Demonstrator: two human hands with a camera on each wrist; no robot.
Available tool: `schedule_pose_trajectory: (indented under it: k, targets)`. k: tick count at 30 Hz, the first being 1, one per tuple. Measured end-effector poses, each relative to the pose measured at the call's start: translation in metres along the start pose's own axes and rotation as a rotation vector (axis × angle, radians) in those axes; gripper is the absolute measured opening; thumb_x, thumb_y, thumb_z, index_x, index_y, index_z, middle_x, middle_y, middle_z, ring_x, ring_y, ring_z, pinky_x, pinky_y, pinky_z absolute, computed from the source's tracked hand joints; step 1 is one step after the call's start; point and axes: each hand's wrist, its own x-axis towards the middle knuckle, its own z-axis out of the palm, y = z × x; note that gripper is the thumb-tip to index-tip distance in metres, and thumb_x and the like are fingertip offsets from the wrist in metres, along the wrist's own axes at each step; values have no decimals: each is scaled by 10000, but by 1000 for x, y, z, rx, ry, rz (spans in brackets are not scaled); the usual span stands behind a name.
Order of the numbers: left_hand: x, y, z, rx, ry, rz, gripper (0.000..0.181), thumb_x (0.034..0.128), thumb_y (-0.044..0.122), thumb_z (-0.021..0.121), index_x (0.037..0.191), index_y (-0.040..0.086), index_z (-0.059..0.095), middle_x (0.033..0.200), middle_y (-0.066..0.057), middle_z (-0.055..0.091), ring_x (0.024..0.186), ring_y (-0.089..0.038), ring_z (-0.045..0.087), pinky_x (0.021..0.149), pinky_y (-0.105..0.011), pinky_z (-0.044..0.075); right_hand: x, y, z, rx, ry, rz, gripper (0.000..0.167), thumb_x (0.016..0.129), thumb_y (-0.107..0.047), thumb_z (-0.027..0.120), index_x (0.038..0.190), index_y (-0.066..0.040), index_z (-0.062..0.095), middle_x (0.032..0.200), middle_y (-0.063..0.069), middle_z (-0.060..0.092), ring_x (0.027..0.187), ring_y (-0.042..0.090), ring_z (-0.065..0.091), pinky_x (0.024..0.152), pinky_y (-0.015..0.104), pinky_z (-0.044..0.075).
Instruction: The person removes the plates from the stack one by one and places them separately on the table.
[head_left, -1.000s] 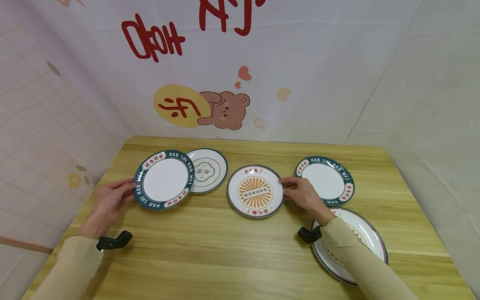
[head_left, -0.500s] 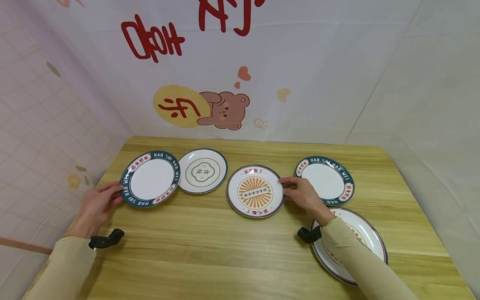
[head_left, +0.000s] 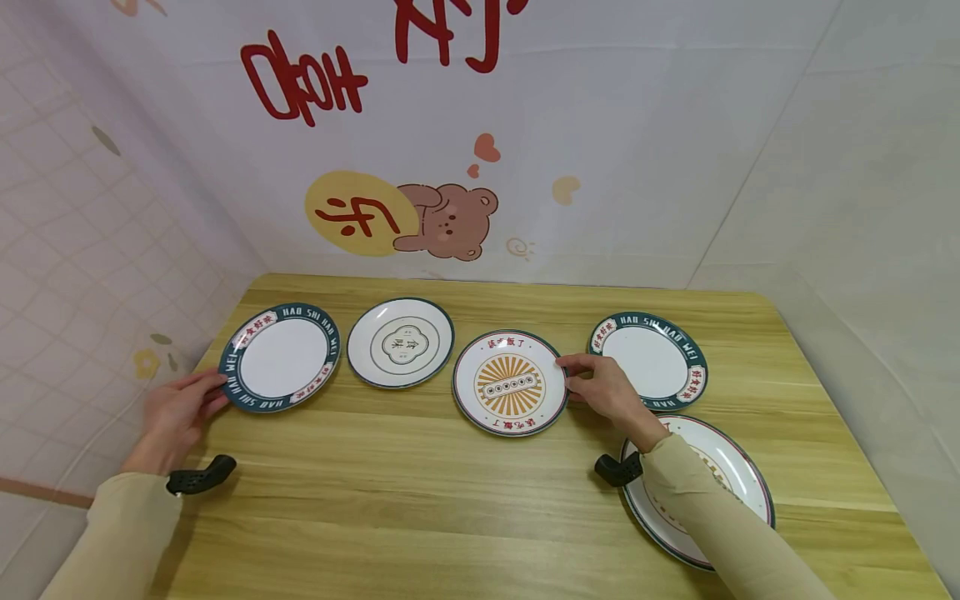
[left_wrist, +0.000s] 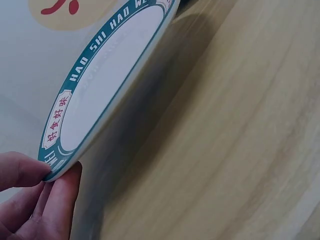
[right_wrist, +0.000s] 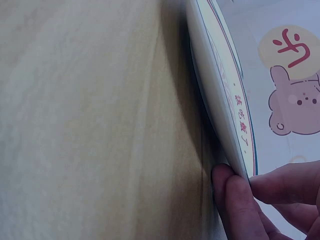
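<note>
My left hand point(head_left: 174, 417) pinches the left edge of a green-rimmed plate point(head_left: 283, 358) at the table's far left. In the left wrist view that plate point(left_wrist: 112, 75) is gripped between thumb and fingers, its underside above a shadow on the wood. With thumb on top and fingers beneath, my right hand point(head_left: 606, 387) pinches the right edge of a small plate with an orange sunburst point(head_left: 512, 383). The right wrist view shows the sunburst plate's edge point(right_wrist: 220, 95) between the fingers. Between the two held plates lies a white plate with a grey emblem point(head_left: 401, 343).
A second green-rimmed plate point(head_left: 652, 362) lies behind the right hand. Nearer, a large white plate point(head_left: 738, 475) is partly covered by the right forearm. The wooden table point(head_left: 420, 508) meets a printed cloth wall point(head_left: 630, 150) at the back.
My left hand has moved left with the green-rimmed plate, which no longer overlaps the grey-emblem plate in the head view. The right hand and its sunburst plate have stayed put.
</note>
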Motion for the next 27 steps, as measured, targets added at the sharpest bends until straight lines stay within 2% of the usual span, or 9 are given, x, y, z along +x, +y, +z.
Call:
schedule_pose_trajectory:
  k: [8,16,27]
  targets:
    - [6,0,-1,11,41,-18,340,941,-77,680,725,157,797,752,35,735,666,-99,737,620,-250,625,0,1,0,9,-3,9,360,983,26,586,1335,22,659,1234,213,620,1047,286,628,864,350,633]
    - [9,0,2,71,102,-36,356,939,-52,688,702,199,778,729,60,719,654,-90,733,630,-244,623,-1,0,-1,15,-3,-2,354,981,25,593,1329,31,661,1237,218,631,1057,294,635,867,349,633]
    - [13,-1,5,87,119,-58,380,951,-43,679,691,215,777,713,61,712,647,-80,730,625,-237,621,0,0,-1,19,-7,9,348,988,27,592,1328,30,661,1246,216,635,1063,291,629,865,345,632]
